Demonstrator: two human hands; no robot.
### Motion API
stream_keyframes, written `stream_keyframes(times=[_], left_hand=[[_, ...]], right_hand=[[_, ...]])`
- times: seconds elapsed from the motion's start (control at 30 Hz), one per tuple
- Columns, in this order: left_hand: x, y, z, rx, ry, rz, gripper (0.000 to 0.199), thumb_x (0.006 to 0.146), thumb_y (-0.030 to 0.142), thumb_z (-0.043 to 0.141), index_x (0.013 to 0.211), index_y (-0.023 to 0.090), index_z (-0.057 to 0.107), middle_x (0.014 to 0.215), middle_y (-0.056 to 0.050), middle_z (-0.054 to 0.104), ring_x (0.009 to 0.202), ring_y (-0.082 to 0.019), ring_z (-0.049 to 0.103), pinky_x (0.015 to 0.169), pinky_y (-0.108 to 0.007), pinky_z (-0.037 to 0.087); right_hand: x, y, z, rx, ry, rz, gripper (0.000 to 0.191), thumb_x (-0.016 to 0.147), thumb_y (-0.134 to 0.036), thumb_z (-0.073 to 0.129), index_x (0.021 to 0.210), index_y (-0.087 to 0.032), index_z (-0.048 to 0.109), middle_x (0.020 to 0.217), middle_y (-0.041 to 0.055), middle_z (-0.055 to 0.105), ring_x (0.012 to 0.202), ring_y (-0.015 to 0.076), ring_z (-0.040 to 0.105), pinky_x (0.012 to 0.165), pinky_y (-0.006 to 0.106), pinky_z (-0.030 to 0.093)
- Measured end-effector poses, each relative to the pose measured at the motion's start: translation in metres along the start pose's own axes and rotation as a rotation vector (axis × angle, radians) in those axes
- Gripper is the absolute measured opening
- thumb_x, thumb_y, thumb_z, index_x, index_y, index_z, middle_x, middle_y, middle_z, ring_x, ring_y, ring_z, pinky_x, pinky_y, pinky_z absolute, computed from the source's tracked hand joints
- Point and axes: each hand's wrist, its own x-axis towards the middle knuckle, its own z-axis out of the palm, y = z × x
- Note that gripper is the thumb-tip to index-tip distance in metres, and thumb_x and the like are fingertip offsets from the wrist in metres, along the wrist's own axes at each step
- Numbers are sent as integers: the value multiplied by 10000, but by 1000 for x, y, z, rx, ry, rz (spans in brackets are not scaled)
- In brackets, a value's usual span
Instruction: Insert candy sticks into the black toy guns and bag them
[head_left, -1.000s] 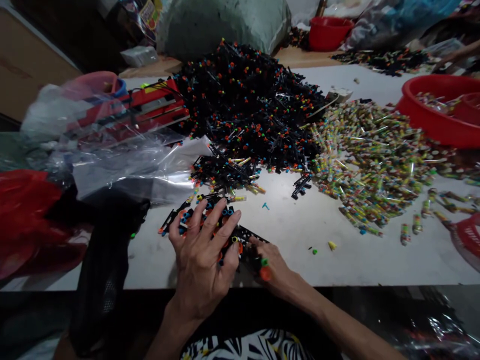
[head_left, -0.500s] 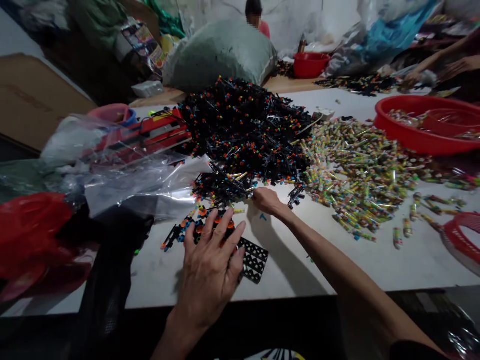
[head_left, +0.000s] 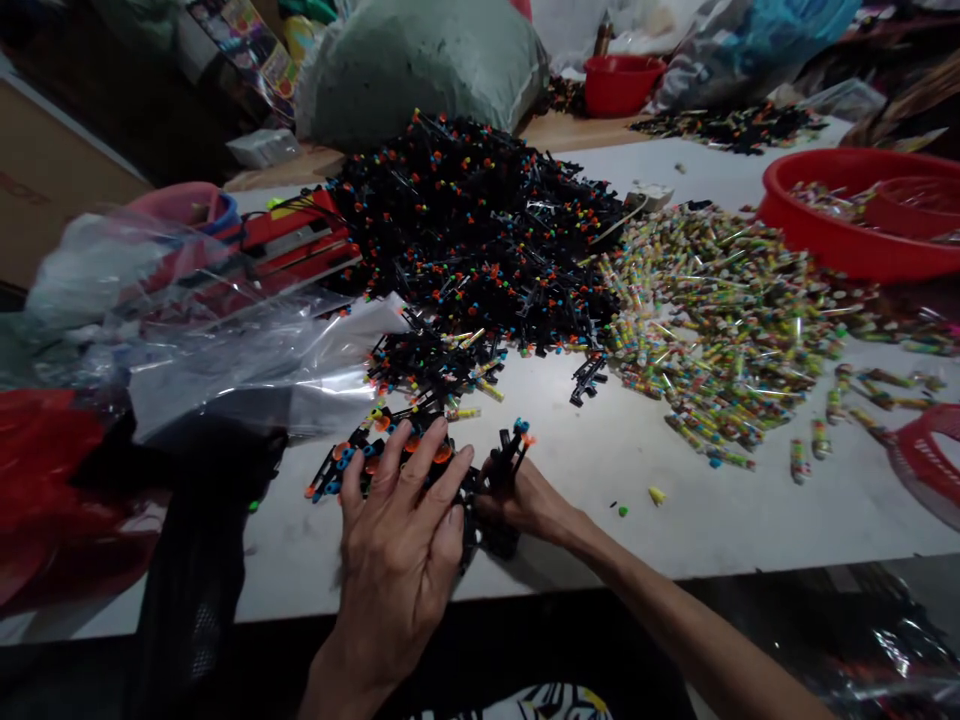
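Note:
My left hand (head_left: 405,530) lies with fingers spread over a black perforated rack (head_left: 466,540) and black plastic pieces with orange and blue ends (head_left: 352,462). Most of the rack is hidden under both hands. Close on its right, my right hand (head_left: 529,500) is closed on black plastic pieces with coloured tips (head_left: 517,440), one blue and one orange tip pointing up. A small heap of similar pieces (head_left: 427,365) lies just beyond, with a few yellow candy-filled tubes (head_left: 463,412) among them.
A large mound of black pieces (head_left: 480,230) stands behind. To its right spreads a pile of candy-filled tubes (head_left: 720,320), with a red basin (head_left: 825,220) beyond. Clear plastic bags (head_left: 255,360) and a red tray-like object (head_left: 292,250) lie left. The table's front edge is near me.
My right hand has come back from the small heap to the rack beside my left hand, now with black pieces in it. My left hand stays spread over the rack. The view has tilted down.

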Motion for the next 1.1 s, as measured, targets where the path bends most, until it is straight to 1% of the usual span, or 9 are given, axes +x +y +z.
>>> stream_keyframes(times=[0.17, 0.33, 0.47, 0.57, 0.73, 0.83, 0.9, 1.0, 1.1], left_hand=[[-1, 3, 1, 9, 5, -15, 484, 842, 200, 444, 1324, 242, 409, 1414, -50, 382, 1340, -282, 243, 1070, -535, 145], [-1, 4, 2, 2, 18, -28, 441, 839, 181, 453, 1266, 289, 477, 1411, -31, 388, 1337, -277, 254, 1060, -536, 170], [1, 2, 2, 4, 40, -25, 415, 841, 176, 447, 1236, 287, 509, 1400, -27, 405, 1335, -272, 261, 1059, -537, 181], [1, 1, 3, 5, 47, -17, 412, 843, 169, 438, 1234, 278, 511, 1400, -32, 405, 1332, -269, 267, 1052, -536, 194], [0, 0, 4, -1, 62, -10, 413, 837, 167, 448, 1230, 272, 514, 1395, -41, 412, 1328, -272, 275, 1048, -537, 196], [1, 1, 4, -8, 53, -15, 422, 831, 173, 452, 1237, 275, 511, 1397, -38, 410, 1327, -277, 277, 1051, -533, 186], [1, 1, 4, -15, 53, -24, 424, 831, 176, 447, 1237, 283, 509, 1397, -32, 410, 1324, -275, 282, 1054, -528, 177], [1, 0, 3, -23, 38, -28, 442, 827, 170, 445, 1245, 304, 494, 1401, -20, 406, 1324, -267, 282, 1057, -519, 164], [1, -1, 4, -39, 34, -29, 462, 818, 164, 448, 1253, 316, 484, 1405, -13, 399, 1328, -270, 275, 1060, -521, 156]], right_hand=[[-10, -29, 6, -572, -60, -30, 237, 774, -163, 479, 988, -125, 577, 936, 122, 637, 749, 192, 588, 623, 265, 374], [21, -33, -23, -602, -307, -66, 241, 758, -207, 549, 978, -140, 623, 926, 84, 663, 776, 192, 604, 612, 240, 399], [83, -28, -64, -840, 73, 10, 302, 825, -106, 419, 1056, -161, 604, 1128, 110, 579, 901, 199, 596, 674, 253, 410], [110, -27, -76, -931, 127, 53, 304, 839, -69, 368, 960, -135, 639, 1118, 150, 561, 896, 216, 600, 674, 281, 406], [77, -13, -75, -933, 141, 81, 256, 843, -106, 380, 935, -144, 616, 1042, 139, 581, 820, 197, 590, 634, 279, 381], [40, -1, -73, -738, 174, 99, 186, 764, -110, 480, 909, -150, 589, 851, 67, 605, 708, 161, 553, 570, 245, 337], [23, 4, -67, -391, 136, 79, 118, 690, -130, 568, 806, -152, 573, 691, -4, 559, 627, 119, 495, 537, 215, 311], [12, 7, -49, 191, -2, 106, 126, 645, -185, 621, 678, -158, 503, 553, -67, 449, 515, 74, 408, 481, 188, 297], [13, 8, -27, 528, -52, 168, 167, 641, -209, 618, 699, -173, 465, 528, -77, 445, 481, 74, 431, 468, 190, 337]])
